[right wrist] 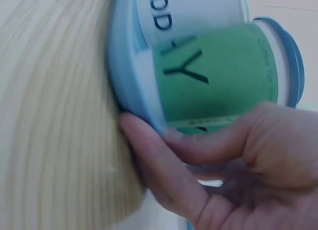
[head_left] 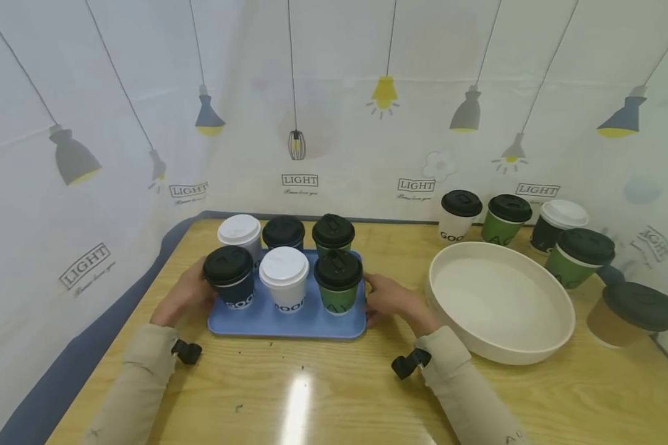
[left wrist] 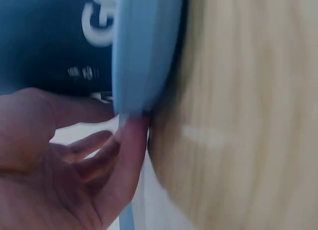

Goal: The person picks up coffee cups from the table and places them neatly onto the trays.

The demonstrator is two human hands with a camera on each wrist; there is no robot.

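A blue tray (head_left: 289, 329) lies on the wooden table, bearing two rows of lidded paper coffee cups. In front stand a dark blue cup (head_left: 236, 294) with a black lid, a white cup (head_left: 287, 295) with a white lid and a green cup (head_left: 336, 300) with a black lid. The cups behind are partly hidden. My left hand (head_left: 188, 292) grips the tray's left side, thumb above the rim and fingers beneath, beside the dark blue cup. On the right side, my right hand (right wrist: 208, 160) pinches the tray rim between thumb and fingers, close to the green cup.
A round cream dish (head_left: 501, 303) sits to the right of my right hand. Several more lidded cups stand around it, among them a white cup (head_left: 456, 224) and a brown cup (head_left: 618, 318). A printed curtain (head_left: 345, 136) hangs along the table's back edge.
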